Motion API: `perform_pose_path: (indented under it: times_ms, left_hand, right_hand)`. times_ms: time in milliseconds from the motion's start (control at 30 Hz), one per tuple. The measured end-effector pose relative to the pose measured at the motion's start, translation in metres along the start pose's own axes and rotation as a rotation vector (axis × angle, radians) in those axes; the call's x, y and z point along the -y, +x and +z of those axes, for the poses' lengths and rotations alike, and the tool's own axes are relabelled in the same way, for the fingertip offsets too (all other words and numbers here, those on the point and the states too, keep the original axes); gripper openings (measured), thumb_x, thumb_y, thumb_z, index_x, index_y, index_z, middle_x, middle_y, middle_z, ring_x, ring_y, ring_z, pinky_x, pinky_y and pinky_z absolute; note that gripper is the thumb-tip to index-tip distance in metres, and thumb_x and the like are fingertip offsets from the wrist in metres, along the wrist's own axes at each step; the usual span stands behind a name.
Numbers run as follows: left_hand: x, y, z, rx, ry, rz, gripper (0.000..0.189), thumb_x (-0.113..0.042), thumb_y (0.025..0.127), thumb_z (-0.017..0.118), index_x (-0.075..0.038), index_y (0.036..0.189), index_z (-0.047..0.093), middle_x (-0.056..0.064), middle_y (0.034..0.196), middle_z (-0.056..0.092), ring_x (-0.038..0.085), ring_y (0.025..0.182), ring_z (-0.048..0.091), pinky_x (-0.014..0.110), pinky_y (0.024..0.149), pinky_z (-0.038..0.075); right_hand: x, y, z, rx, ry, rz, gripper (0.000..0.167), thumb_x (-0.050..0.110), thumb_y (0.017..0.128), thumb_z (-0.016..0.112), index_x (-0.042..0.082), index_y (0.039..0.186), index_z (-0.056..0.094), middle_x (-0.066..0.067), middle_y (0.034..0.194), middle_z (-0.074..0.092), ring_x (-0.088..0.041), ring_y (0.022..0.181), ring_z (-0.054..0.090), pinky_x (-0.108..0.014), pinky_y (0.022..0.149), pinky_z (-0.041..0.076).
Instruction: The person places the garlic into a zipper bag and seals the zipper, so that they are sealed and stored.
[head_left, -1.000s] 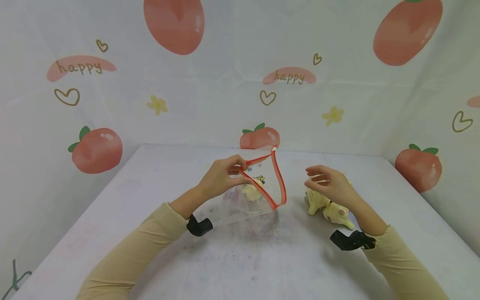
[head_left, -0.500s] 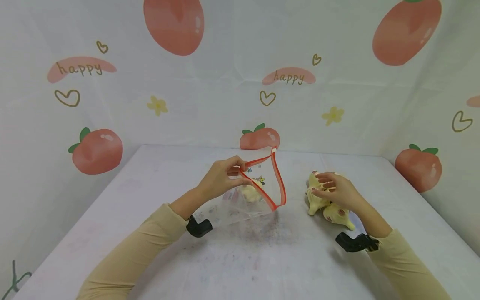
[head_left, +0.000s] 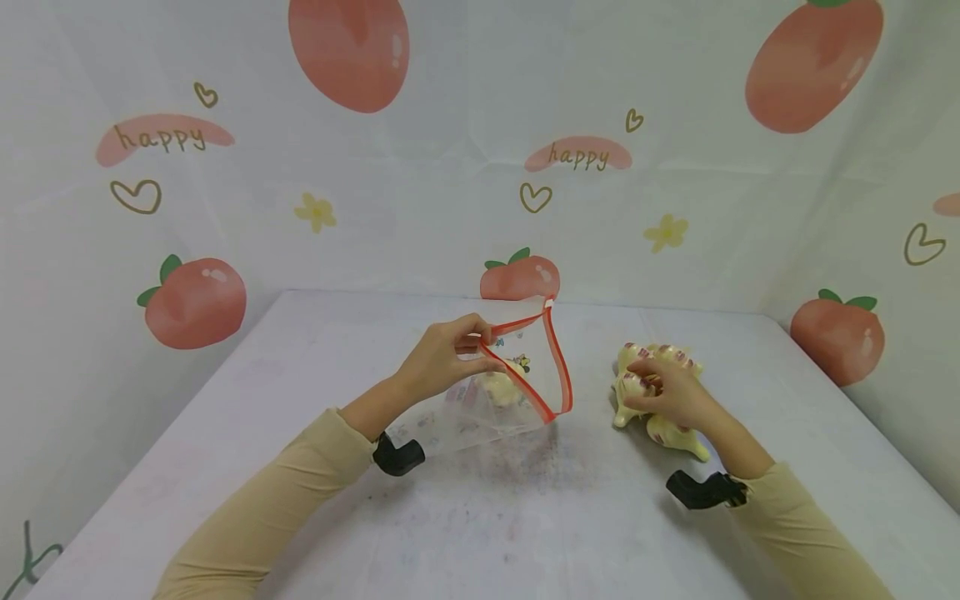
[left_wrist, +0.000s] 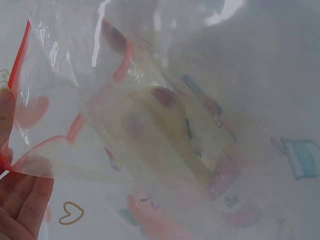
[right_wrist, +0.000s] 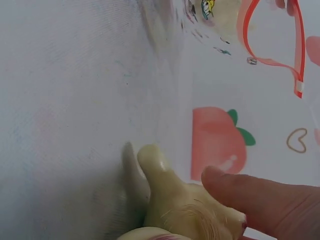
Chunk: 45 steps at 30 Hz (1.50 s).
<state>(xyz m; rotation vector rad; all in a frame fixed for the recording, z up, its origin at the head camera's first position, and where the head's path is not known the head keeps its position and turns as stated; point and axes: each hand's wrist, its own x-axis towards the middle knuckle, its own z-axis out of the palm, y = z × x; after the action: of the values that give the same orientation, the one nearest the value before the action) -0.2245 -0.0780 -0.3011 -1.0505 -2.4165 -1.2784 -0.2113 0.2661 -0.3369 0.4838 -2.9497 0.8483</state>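
Note:
My left hand [head_left: 444,358] holds the rim of a clear zip bag [head_left: 557,354] with a red-edged mouth, which gapes toward the right. One cream garlic bulb [head_left: 501,388] with purple marks lies inside, blurred through the plastic in the left wrist view. On the right, my right hand [head_left: 681,395] has its thumb and fingers around a garlic bulb [head_left: 630,390] at the left of a small pile. In the right wrist view the thumb [right_wrist: 250,192] lies against that garlic bulb's side, while the other fingers are mostly hidden.
Several more garlic bulbs [head_left: 675,437] sit together under and behind the right hand. A white cloth covers the table [head_left: 480,525]. Behind it hangs a white printed backdrop [head_left: 420,183]. Each wrist wears a black camera mount [head_left: 401,457].
My right hand has moved right and down onto the pile, and its fingers have closed around a garlic bulb. The left hand and the bag stay nearly still.

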Motion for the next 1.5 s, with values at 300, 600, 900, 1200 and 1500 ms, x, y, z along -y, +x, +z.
perform_pose_path:
  times_ms: [300,600,900,1200,1500]
  left_hand:
    - [0.001,0.000,0.001,0.007,-0.008,-0.004,0.032,-0.016,0.074,0.078,-0.006,0.093,0.055,0.011,0.092,0.062,0.021,0.093,0.067,0.029,0.089,0.056]
    - [0.002,0.000,0.001,0.008,-0.019,0.002,0.031,-0.015,0.074,0.078,-0.006,0.093,0.055,0.010,0.091,0.062,0.022,0.092,0.067,0.030,0.089,0.056]
    - [0.002,0.001,0.002,0.000,-0.005,0.018,0.032,-0.012,0.072,0.079,-0.005,0.093,0.056,0.010,0.091,0.061,0.022,0.090,0.066,0.031,0.088,0.057]
    - [0.001,0.001,0.002,0.000,-0.006,0.018,0.033,-0.013,0.072,0.079,-0.004,0.094,0.056,0.009,0.091,0.062,0.021,0.090,0.066,0.030,0.087,0.057]
    - [0.000,0.000,0.001,0.011,-0.026,0.004,0.030,-0.014,0.074,0.078,-0.006,0.093,0.055,0.009,0.091,0.061,0.022,0.093,0.068,0.029,0.089,0.056]
  right_hand:
    - [-0.002,0.001,0.002,-0.011,-0.009,-0.001,0.042,0.009,0.080,0.071,-0.009,0.115,0.056,-0.029,0.112,0.059,-0.046,0.100,0.060,-0.054,0.085,0.053]
    - [0.001,0.001,-0.001,-0.017,0.022,0.004,0.043,0.010,0.081,0.071,-0.008,0.116,0.056,-0.030,0.115,0.058,-0.048,0.102,0.060,-0.053,0.085,0.053]
    - [0.013,0.002,-0.010,-0.084,0.023,-0.049,0.043,0.013,0.082,0.072,-0.005,0.118,0.057,-0.028,0.118,0.059,-0.045,0.099,0.062,-0.052,0.083,0.055]
    - [0.027,0.004,-0.017,-0.137,0.053,-0.091,0.042,0.014,0.081,0.073,-0.002,0.117,0.059,-0.024,0.114,0.063,-0.039,0.098,0.064,-0.048,0.082,0.056]
    - [0.039,0.005,-0.018,-0.176,0.059,-0.116,0.041,0.013,0.081,0.073,0.000,0.118,0.059,-0.019,0.117,0.063,-0.034,0.099,0.064,-0.046,0.085,0.056]
